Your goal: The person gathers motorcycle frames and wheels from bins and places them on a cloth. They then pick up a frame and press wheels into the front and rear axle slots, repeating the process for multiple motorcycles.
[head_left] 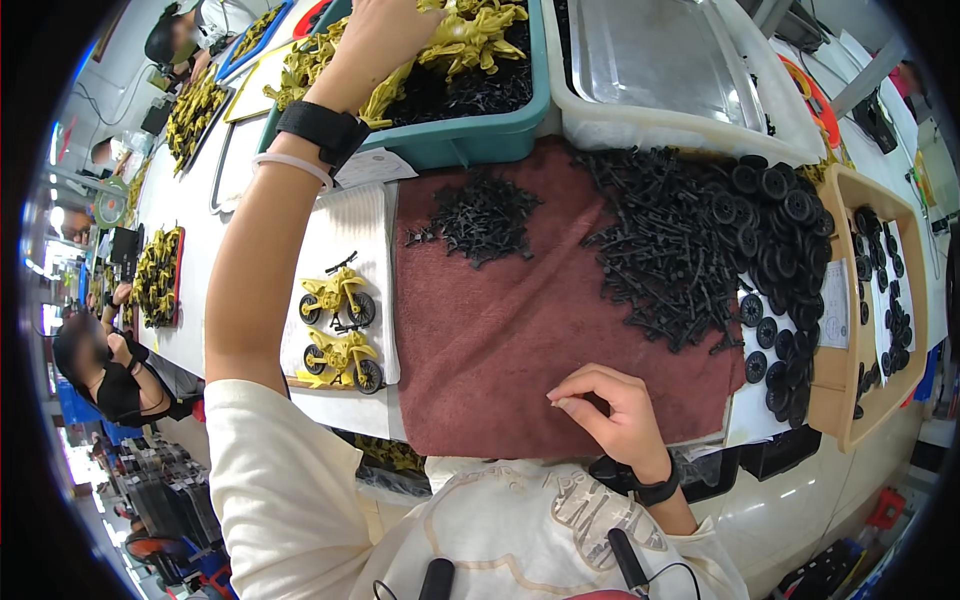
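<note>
My left hand (392, 38) reaches over the teal bin (462, 148) at the top, among yellow toy motorcycle bodies (478, 40). Its fingers are cut off by the picture's upper edge. Above the reddish-brown towel (480, 350), my right hand (615, 408) is held with thumb and forefinger pinched together; whether anything small is between them I cannot make out. To the left, two yellow toy motorcycles with black wheels, one (338, 296) above the other (343, 360), lie on a white ribbed cloth (370, 225).
Small black parts (485, 215) and a larger heap of black parts (665, 250) cover the towel's far side. Black wheels (785, 220) are piled at right beside a tan box (850, 400). A white tub (690, 135) holds a metal tray (650, 55). Other people sit at far left.
</note>
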Demonstrator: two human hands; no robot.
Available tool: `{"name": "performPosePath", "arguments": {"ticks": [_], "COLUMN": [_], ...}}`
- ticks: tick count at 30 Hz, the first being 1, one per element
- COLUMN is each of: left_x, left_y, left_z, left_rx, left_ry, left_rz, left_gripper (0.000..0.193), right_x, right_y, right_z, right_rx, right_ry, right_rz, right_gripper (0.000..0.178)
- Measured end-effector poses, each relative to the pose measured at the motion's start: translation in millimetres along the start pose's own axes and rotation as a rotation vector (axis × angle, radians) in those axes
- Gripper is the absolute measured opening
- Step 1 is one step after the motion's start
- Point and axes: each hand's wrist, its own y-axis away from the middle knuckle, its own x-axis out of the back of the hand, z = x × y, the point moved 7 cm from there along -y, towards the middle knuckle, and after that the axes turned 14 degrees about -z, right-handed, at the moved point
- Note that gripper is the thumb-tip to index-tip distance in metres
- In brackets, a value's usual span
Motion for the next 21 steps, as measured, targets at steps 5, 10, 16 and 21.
{"name": "performPosePath", "arguments": {"ticks": [5, 10, 16, 21], "left_x": [-61.6, -79.2, -93.5, -105.6], "left_y": [25.4, 37.7, 25.4, 20.0], "left_z": [51.5, 61.5, 63.3, 54.1], "left_rx": [-0.513, -0.405, -0.308, -0.223], "left_ry": [0.307, 0.090, -0.035, -0.102], "left_rz": [-0.779, -0.835, -0.922, -0.915], "left_gripper": [0.042, 0.066, 0.088, 0.100], "right_x": [1.4, 1.4, 0.7, -0.7], "right_y": [-0.1, 0.4, -0.6, 2.0], "right_z": [0.7, 0.3, -1.0, 0.7], "right_rx": [0.001, 0.002, 0.024, 0.028], "right_ry": [0.007, -0.001, 0.022, 0.037], "right_rz": [0.003, 0.007, 0.002, 0.007], "right_gripper": [0.011, 0.012, 0.012, 0.012]}}
